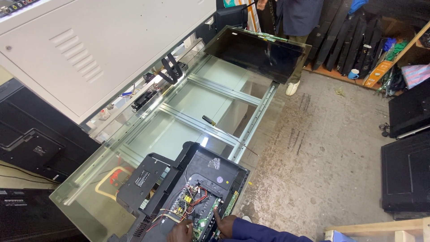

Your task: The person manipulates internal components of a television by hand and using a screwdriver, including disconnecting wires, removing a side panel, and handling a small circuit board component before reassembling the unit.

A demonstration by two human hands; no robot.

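Opened flat-screen TV [192, 188] lies back-up on the near end of the glass worktable [179, 130], rear cover off, circuit boards [197, 208] and red/yellow wiring exposed. Left hand [180, 232] sits on the near edge of the boards, fingers curled down onto them; whether it pinches anything can't be told. Right hand [225, 224] is just right of it, index finger extended and touching the green board strip, holding nothing visible. Loose black back cover [141, 181] rests left of the boards. Screwdriver [224, 132] lies mid-table, well apart from both hands. Dark panel [257, 54] at the far end, another person standing behind it.
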